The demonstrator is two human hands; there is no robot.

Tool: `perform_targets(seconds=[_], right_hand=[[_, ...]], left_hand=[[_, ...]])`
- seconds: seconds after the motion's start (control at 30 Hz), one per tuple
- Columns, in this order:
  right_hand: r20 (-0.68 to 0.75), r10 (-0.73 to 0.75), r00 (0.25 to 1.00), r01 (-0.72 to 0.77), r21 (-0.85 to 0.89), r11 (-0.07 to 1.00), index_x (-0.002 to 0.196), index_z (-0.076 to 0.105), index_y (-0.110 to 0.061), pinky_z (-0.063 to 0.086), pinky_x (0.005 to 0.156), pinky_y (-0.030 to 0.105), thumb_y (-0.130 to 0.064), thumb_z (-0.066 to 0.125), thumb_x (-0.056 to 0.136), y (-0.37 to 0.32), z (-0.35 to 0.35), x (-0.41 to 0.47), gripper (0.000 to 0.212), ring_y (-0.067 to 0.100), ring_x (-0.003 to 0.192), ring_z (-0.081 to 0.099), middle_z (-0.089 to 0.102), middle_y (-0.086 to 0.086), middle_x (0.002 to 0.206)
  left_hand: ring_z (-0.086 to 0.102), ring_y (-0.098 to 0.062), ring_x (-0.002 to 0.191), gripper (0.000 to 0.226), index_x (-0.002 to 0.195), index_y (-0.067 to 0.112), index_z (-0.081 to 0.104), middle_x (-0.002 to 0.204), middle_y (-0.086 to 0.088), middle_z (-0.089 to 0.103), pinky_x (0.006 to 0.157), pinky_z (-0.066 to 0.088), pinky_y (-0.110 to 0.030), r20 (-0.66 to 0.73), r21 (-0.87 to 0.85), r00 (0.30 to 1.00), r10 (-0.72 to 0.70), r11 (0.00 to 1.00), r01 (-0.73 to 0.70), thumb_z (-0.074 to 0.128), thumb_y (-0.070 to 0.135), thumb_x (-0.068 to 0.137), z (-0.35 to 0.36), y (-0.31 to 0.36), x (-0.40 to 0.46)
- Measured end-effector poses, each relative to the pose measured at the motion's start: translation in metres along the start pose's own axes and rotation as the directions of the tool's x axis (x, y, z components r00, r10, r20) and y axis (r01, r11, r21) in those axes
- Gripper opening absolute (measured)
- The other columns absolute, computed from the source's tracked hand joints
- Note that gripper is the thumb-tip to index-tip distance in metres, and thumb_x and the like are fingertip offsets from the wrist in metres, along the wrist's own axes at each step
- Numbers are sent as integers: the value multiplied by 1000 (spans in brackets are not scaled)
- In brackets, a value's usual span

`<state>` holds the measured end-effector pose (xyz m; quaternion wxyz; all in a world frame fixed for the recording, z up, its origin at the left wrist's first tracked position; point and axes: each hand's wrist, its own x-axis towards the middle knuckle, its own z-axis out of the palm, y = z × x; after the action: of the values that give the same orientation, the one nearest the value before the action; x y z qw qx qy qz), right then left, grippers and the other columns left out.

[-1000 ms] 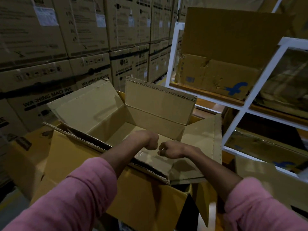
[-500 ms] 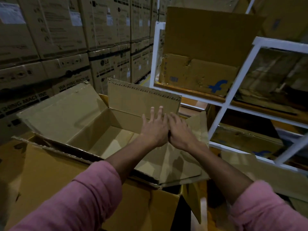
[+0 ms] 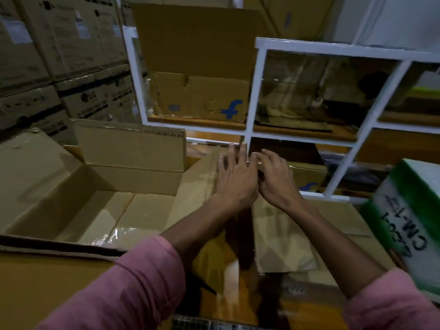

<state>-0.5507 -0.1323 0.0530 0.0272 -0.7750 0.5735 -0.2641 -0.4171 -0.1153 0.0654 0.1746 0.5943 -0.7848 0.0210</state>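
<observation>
Brown corrugated cardboard box (image 3: 133, 179), open at the top, fills the lower left and centre of the frame. Its right flap (image 3: 197, 186) stands tilted up just left of centre. The left hand (image 3: 234, 179) lies against that flap near its top edge with fingers straight and spread, pressing rather than clasping. The right hand (image 3: 273, 179) sits just beside it, their fingers touching. Its fingers are loosely bent (whether they pinch the flap edge or anything else cannot be told). Both forearms run down to pink sleeves (image 3: 147, 282) at the bottom of the frame.

Inside the box the floor shows a taped seam with a glossy shine. The rear flap (image 3: 131, 144) stands upright behind it. Flat brown cardboard sheets (image 3: 285, 236) lie under the right forearm. A green and white printed carton (image 3: 409, 222) stands tilted at the right edge. A white metal rack (image 3: 258, 91) crosses the upper middle, and a folded cardboard piece with a blue logo (image 3: 200, 98) sits on its shelf. Stacked brown shipping cartons (image 3: 90, 96) fill the upper left.
</observation>
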Motion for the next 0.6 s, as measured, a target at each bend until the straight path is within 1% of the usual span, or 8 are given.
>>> perform_targets(seconds=[0.1,0.17,0.23,0.27,0.37,0.43,0.5,0.6], right_hand=[[31,77,997,-76,-32,997,151,41,-19,39,108,59,-25,56,99,58,-9,-23,55,37,142,36,37,10,158],[70,139,988,-136,-36,990,151,41,-16,39,109,57,-37,47,102,99,-9,-43,54,37,140,39,39,11,156],[141,211,967,-205,-60,977,151,41,-15,38,110,55,-56,31,99,143,-4,-63,67,38,138,41,42,12,154],[179,245,953,-236,-70,969,150,40,-15,37,111,55,-60,25,96,165,0,-75,72,38,138,42,43,13,153],[279,364,889,-341,-127,931,152,38,-12,26,118,51,-56,28,102,226,9,-111,67,36,141,39,41,17,155],[327,444,834,-405,-183,896,156,31,-14,16,122,52,-60,24,103,257,10,-139,71,34,149,27,29,14,164],[378,516,769,-471,-211,856,160,22,-17,8,123,54,-58,28,105,285,8,-165,69,34,154,14,12,7,170],[430,579,693,-507,-279,815,163,7,-32,3,117,69,-71,23,100,312,3,-189,75,44,154,-8,-10,-11,171]], left_hand=[[-9,-41,154,68,160,20,18,171,-10,-5,122,9,-62,54,-16,998,10,1000,-9,47,39,101,32,45,5],[-9,-44,154,72,162,21,14,171,-11,-8,121,9,-62,137,-7,991,2,1000,-1,44,47,102,59,68,3],[-10,-47,153,75,162,22,13,171,-8,-9,121,7,-63,233,-20,972,-26,999,32,43,54,101,88,84,-3],[-10,-48,153,75,161,23,14,171,-6,-9,121,7,-64,282,-42,958,-49,997,63,42,56,101,102,90,-7],[-5,-53,151,76,161,27,13,171,2,-10,120,9,-64,422,-36,897,-135,986,165,37,64,99,143,105,-19],[-1,-55,151,77,161,30,11,171,6,-11,121,9,-63,490,1,852,-183,978,209,32,69,98,168,115,-26],[1,-55,150,78,161,33,9,171,8,-13,121,8,-62,529,-2,822,-213,968,252,29,72,97,186,123,-33],[-1,-55,150,78,162,35,3,169,10,-20,122,6,-62,533,8,807,-256,955,297,23,74,97,204,127,-37]])
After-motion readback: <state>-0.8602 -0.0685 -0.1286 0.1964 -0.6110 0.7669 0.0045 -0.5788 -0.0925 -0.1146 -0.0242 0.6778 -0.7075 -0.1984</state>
